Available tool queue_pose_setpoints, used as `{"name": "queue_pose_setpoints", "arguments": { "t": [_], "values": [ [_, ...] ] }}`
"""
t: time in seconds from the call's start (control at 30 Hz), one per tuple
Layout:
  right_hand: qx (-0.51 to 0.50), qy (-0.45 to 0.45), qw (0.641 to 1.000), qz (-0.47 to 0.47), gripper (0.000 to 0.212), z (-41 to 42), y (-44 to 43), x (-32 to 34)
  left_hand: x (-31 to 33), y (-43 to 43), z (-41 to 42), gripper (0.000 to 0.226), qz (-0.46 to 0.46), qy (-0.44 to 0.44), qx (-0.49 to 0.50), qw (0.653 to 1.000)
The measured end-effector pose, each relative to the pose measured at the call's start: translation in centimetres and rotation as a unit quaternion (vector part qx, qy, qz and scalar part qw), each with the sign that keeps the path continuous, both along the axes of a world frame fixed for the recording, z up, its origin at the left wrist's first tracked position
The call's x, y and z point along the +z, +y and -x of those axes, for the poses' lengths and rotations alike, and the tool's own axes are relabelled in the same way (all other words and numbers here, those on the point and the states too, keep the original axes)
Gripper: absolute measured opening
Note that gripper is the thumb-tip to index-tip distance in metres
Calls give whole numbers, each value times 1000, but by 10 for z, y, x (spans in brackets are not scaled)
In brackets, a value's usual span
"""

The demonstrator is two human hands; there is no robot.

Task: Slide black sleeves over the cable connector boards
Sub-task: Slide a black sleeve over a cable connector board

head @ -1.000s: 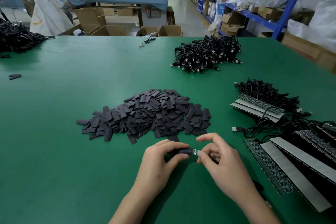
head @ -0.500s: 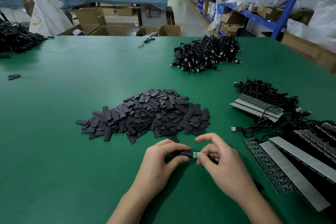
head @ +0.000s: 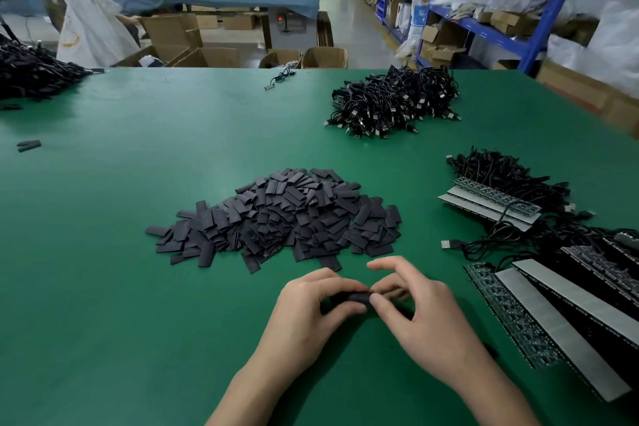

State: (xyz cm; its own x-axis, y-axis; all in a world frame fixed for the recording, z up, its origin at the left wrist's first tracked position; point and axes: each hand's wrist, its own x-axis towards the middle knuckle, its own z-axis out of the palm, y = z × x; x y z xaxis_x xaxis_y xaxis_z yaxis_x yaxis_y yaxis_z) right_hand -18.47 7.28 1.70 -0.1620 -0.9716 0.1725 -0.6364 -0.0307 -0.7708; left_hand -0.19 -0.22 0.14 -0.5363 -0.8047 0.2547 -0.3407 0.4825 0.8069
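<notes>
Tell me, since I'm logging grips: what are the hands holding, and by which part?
A black sleeve: the left hand pinches its left part, the right hand pinches at its right end.

A green tabletop (head: 138, 322) carries a heap of black sleeves (head: 283, 218) at centre, a far cable pile (head: 394, 102), board strips with cables (head: 553, 287) at the right, and another black pile (head: 31, 74) far left.

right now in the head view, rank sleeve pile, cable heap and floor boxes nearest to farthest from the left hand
From the left hand, which grips a sleeve:
1. Sleeve pile, just ahead of it.
2. Cable heap, farther back on the right.
3. Boxes, beyond the far edge of the table.
</notes>
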Motion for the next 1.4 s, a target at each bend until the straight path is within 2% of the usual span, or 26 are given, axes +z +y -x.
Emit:
{"name": "queue_pose_setpoints", "arguments": {
  "t": [0.1,0.33,0.4,0.5,0.77,0.93,1.17,1.4],
  "values": [
    [-36,36,998,33,31,9,2,4,-1,-2,0,17,2,2,12,1000],
    [-71,126,988,45,19,13,6,14,-4,-2,0,16,5,-6,14,1000],
    [-69,147,986,31,15,14,7,15,-4,-2,-1,16,3,-5,12,1000],
    [-39,165,985,-40,7,20,7,14,-4,-2,0,16,0,-5,14,1000],
    [-9,44,991,-126,14,20,5,11,-4,-2,0,16,10,7,14,1000],
    [-15,-24,992,-122,15,16,4,11,-4,-2,1,16,6,18,7,1000],
    [-8,-68,990,-123,14,12,3,10,-3,-1,0,15,3,30,-6,1000],
    [-1,-72,991,-116,21,8,2,10,-1,-1,0,15,2,27,-20,999]
  ]
}}
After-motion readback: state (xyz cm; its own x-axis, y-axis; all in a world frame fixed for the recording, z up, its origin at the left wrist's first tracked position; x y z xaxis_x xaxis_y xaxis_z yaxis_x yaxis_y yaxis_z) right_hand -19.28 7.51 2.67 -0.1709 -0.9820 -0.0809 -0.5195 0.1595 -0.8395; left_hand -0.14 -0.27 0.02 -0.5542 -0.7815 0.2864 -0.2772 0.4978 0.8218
